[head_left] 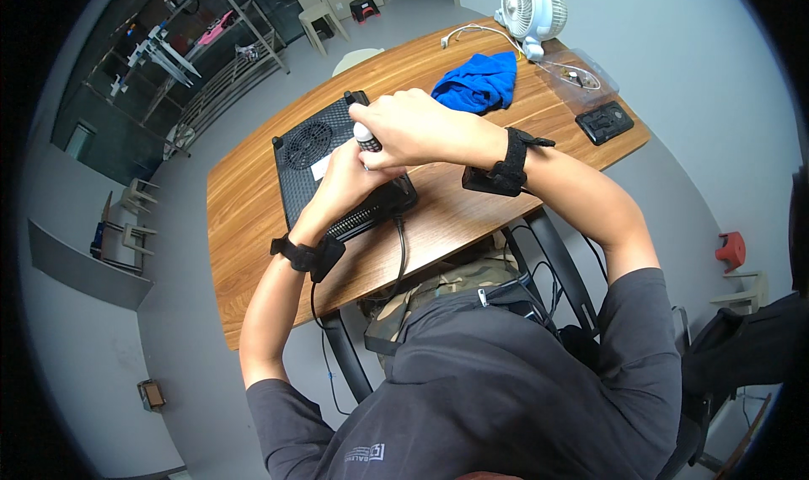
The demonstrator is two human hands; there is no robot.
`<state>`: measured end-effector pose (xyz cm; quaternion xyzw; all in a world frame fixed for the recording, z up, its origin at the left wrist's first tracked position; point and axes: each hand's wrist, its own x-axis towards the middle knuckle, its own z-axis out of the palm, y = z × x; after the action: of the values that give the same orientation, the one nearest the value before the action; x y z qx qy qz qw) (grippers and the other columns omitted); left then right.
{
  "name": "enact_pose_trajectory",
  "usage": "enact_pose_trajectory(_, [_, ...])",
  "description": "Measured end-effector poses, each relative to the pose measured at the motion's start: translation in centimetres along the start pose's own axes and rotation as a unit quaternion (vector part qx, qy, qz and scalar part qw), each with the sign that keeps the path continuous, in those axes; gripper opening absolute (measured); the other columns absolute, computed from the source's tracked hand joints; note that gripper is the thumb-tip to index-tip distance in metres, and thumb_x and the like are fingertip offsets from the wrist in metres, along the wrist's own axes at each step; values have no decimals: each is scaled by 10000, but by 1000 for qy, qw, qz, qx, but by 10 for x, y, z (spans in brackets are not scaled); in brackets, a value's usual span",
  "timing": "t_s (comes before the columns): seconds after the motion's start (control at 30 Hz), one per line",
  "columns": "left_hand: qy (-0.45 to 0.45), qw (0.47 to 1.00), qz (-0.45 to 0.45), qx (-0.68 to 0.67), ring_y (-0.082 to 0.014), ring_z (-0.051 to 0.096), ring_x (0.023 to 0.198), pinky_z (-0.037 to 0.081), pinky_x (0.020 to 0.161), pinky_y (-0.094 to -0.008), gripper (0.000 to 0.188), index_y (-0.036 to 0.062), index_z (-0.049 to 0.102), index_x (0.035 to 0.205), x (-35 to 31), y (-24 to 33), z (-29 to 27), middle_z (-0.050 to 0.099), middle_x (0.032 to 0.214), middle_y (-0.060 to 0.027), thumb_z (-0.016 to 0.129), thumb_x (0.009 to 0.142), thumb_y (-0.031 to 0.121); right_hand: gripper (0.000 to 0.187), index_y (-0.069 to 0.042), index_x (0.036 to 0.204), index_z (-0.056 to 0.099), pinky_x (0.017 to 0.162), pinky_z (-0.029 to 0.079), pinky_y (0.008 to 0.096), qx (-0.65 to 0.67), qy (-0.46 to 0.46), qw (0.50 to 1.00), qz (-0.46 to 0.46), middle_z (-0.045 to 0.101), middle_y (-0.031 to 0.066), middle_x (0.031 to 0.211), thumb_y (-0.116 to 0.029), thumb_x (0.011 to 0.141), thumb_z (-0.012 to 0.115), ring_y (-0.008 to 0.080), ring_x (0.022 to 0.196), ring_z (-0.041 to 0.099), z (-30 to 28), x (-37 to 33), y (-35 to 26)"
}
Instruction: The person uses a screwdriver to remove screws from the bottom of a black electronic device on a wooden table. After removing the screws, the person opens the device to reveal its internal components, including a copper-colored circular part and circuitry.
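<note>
Black-and-white cylindrical tool [367, 138]: standing up between the two hands, above the black perforated device [292, 185]. Lower end hidden by fingers; kind uncertain.

Right hand [410, 126] closed around the tool, white end showing. Left hand [354, 179] low beside it, over the device's near part; its fingertips are masked, so cannot tell whether they grip anything.

Main risk, in my judgement: a slip of the tool's hidden end. Likely cause: an off-line push, which could scrape the casing or catch the left fingers close by. The device might also skid on the smooth tabletop [240, 252] if the left hand is not bracing it.

Black cable [402, 252] leaves the device's near side and drops past the table edge; a tug there could turn the device. Left wristband [297, 252] trails its own lead, another possible snag.

Farther out: blue cloth [478, 84], black rectangular object [604, 123], fan [531, 15]; well apart, little threat.
</note>
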<state>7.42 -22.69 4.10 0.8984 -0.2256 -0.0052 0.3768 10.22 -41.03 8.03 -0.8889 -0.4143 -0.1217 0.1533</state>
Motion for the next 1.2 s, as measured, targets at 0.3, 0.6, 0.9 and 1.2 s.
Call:
enact_pose_trajectory(0.3, [-75,996,-44,-36,-140,678,853,546,764,-320,337,-19,678,1005,-1,-7,-10,741,938,-102,846,851,229,498,11,1039,568,695,582,476,-6,27,999,-35,679,219,942,-440,869,694,408,806,716,-2,-5,0])
enact_pose_trajectory(0.6, [-19,1000,-12,12,-137,673,842,534,767,-318,309,-11,678,1026,2,9,0,741,913,-76,822,883,222,453,12,1066,571,766,577,493,48,49,998,-14,675,223,1003,-370,848,676,425,867,707,6,0,8])
enact_pose_trajectory(0.9, [-32,999,24,-1,-176,698,815,548,749,-337,326,-23,695,1004,5,-18,-1,743,892,-111,836,848,226,558,19,1040,619,723,585,492,-31,19,999,13,701,212,887,-518,897,657,414,806,722,-1,2,4])
enact_pose_trajectory(1.2, [1,999,47,26,-212,718,826,552,773,-354,296,-20,724,985,4,-3,0,749,889,-132,842,834,205,429,12,985,629,736,588,497,35,45,998,19,723,222,849,-394,849,652,418,814,726,6,3,2])
